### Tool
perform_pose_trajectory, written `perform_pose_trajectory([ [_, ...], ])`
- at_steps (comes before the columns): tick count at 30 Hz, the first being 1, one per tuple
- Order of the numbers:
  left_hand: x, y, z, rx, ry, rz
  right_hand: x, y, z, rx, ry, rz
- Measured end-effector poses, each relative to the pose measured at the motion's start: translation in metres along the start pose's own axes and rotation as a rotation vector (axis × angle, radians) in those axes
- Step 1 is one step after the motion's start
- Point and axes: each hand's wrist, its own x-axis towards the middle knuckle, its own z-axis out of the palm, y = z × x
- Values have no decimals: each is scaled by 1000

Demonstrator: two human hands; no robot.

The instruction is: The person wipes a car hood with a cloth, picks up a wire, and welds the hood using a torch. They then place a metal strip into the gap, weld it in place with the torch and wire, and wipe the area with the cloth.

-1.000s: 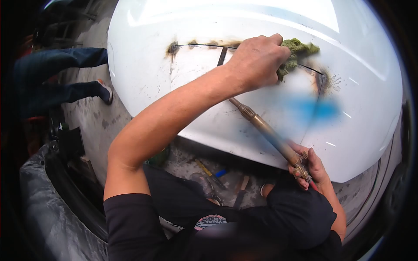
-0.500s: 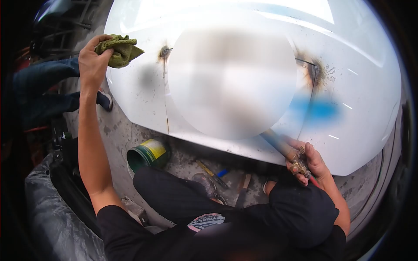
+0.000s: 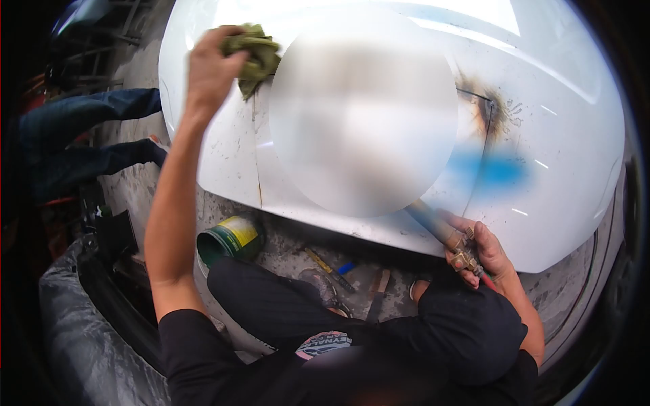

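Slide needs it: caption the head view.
Left hand holds green rag on white car panel; right hand grips brass torch.

Glossy white metal panel [image 3: 555, 101], nubby green cloth [image 3: 252, 53], brass torch [image 3: 447, 233].

White panel [image 3: 562, 101], brown scorch marks; olive-green rag [image 3: 254, 54]; brass torch [image 3: 447, 233]; green-yellow can [image 3: 230, 240].

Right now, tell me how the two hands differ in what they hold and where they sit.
The left hand grips a crumpled green rag; the right hand grips a brass torch.
The left hand is raised, arm stretched to the far left part of the white car panel; the right hand sits low, close to the body, at the panel's near edge.
Both are closed around what they hold.
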Motion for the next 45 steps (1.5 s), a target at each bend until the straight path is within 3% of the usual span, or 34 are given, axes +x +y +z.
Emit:
perform_pose_trajectory([
  [3, -11, 52, 85, 290, -79, 145, 0, 0, -4, -24, -4, 2],
  [5, -12, 105, 106, 52, -164, 219, -1, 2, -7, -55, -21, 11],
  [9, -17, 174, 115, -22, -243, 532, 1, 3, -5, -56, 5, 19],
  [12, -11, 129, 102, -69, -246, 457, 1, 3, -3, -35, 28, 18],
  [13, -7, 92, 101, -99, -132, 465, 0, 4, -3, -29, 48, 15],
  [15, 3, 43, 60, 216, -215, 201, 0, 3, -2, -30, 41, 18],
  [18, 11, -50, 6, 276, -130, 85, 1, 2, -2, -33, 37, 23],
  [21, 7, -78, -35, 121, -87, -51, 0, 6, -4, -21, 47, 20],
  [23, 4, -87, -45, 134, -124, -44, 2, 5, -3, -30, 44, 15],
  [25, 0, -88, -41, 137, -230, 0, 3, 6, -5, -64, 37, -11],
  [27, -2, -84, -39, 39, -272, -111, 3, 6, -5, -84, 41, -17],
  [30, -5, -73, -38, 353, -108, 62, 2, 6, -3, -85, 57, -14],
  [33, -9, -35, -32, 260, -123, 56, 1, 6, -4, -68, 58, -9],
  [36, -30, 39, -1, 210, -452, -101, 1, 6, -3, -63, 57, -4],
  [38, -37, 64, 22, 161, -511, 37, 1, 5, -2, -57, 68, -2],
  [39, -39, 77, 31, 161, -576, -37, 1, 4, -1, -60, 56, 3],
  [45, -34, 83, 50, 157, -565, -34, 5, -4, -6, -104, -63, 44],
])
